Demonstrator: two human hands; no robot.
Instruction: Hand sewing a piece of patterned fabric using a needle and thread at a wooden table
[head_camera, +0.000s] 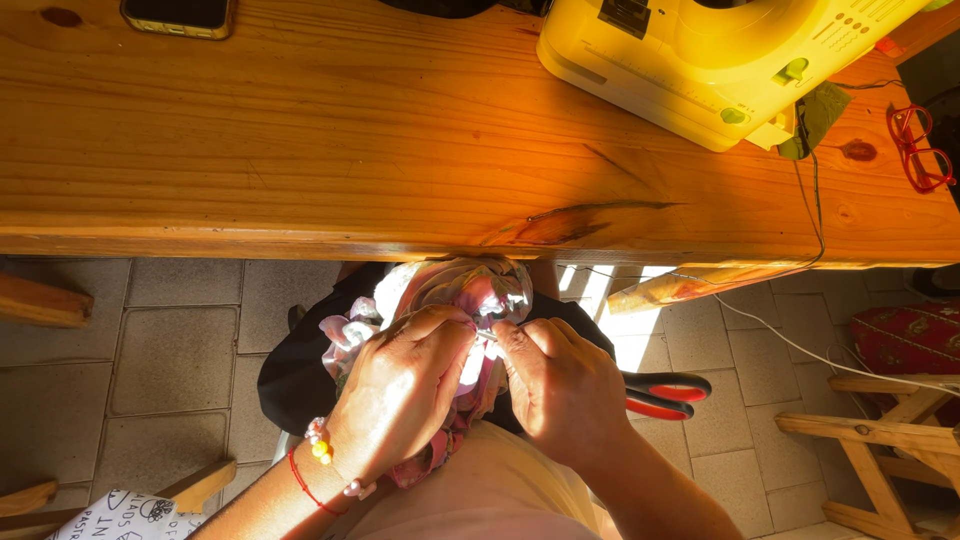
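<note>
My left hand (405, 385) and my right hand (562, 385) meet over my lap, below the table's front edge. Both pinch a gathered piece of pink and white patterned fabric (470, 290) that bunches up between them and hangs under my left palm. The fingertips touch at a small spot of the cloth; what lies between them is too small to tell. A beaded bracelet and a red thread circle my left wrist. Scissors with red and black handles (665, 393) lie on my lap just right of my right hand.
A wooden table (330, 150) spans the top. On it stand a yellow-white sewing machine (710, 60), a phone (178, 15) at the far left, and red glasses (918, 148) at the right. A white cord (800, 345) hangs down. A wooden stool (880, 440) and tiled floor lie below.
</note>
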